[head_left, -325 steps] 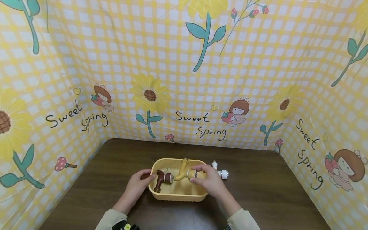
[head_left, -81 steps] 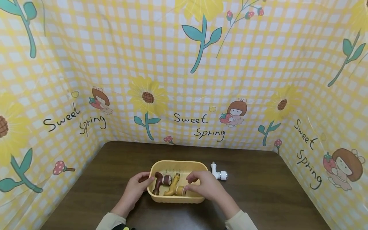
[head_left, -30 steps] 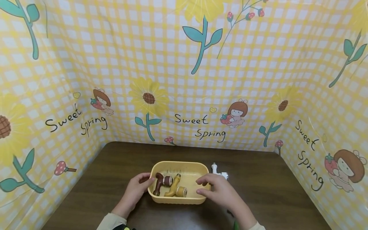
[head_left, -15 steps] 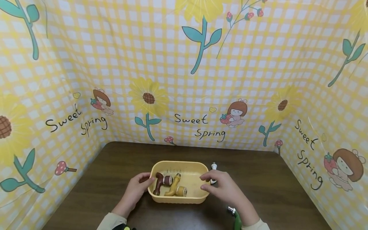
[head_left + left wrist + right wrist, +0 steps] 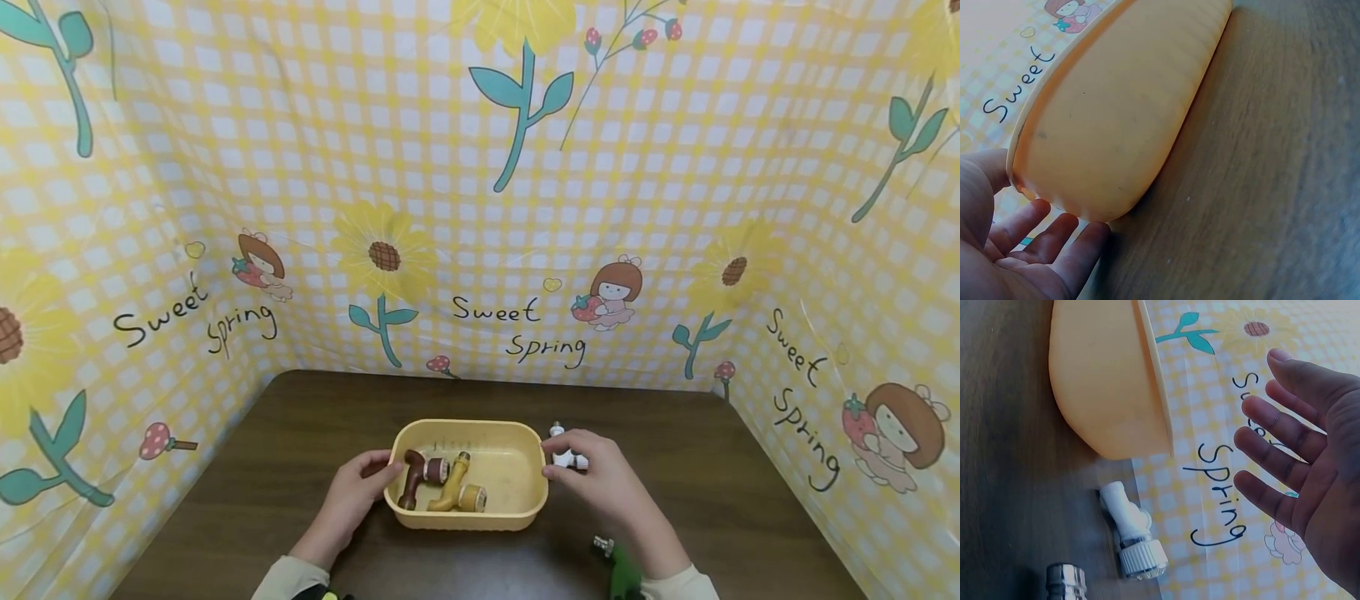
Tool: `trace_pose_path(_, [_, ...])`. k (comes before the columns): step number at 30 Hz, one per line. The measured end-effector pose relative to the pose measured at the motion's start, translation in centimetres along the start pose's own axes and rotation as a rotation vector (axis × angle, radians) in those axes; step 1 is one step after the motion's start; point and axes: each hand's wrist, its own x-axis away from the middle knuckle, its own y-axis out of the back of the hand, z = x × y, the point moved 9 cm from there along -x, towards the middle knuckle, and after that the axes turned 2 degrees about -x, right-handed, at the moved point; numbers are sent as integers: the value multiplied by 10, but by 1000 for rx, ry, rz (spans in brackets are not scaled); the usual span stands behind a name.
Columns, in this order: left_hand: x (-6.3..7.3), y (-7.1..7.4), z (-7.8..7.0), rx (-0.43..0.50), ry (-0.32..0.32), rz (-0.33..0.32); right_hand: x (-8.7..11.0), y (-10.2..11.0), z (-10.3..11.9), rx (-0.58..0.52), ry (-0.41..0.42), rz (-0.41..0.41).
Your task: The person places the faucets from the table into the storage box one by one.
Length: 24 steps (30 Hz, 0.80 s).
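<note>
Currently, the yellow tub [image 5: 513, 487] is standing on the dark table [image 5: 337, 417], and inside it two taps are lying. The brown tap [image 5: 412, 482] is occupying the left end, with its ribbed knob pointing to the right. Just beside it, on its right, the yellow tap [image 5: 454, 485] is resting, its knob turned to the near right; whether the two are touching, I cannot tell. The right part of the tub is showing its bare floor.

The left hand [image 5: 354, 493] is gripping the left rim, its fingers pressing the outside wall. The right hand [image 5: 600, 475] is hovering near the right rim, released, with fingers spread and holding nothing.

Outside the tub, the white tap [image 5: 1126, 519] is lying at the far right, and the green tap [image 5: 622, 575] at the near right, partly hidden by the right forearm.
</note>
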Motion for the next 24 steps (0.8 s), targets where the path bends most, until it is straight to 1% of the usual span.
trace_pose_path(4, [1,0,0,7,0,2,0,7,-8,-1,-47,-32])
trace_pose_path(10, [1,1,2,5,1,3,0,13,-17,20,-48,-70])
trace_pose_path(14, [2,1,2,-3,4,4,-1,15,-25,17,-66,-59])
trace_pose_path(19, [1,1,1,-2,6,3,-4,19,-36,-12,-122,-39])
trace_pose_path(24, [1,0,-1,4,6,2,-6,20,-49,-14,-171,-17])
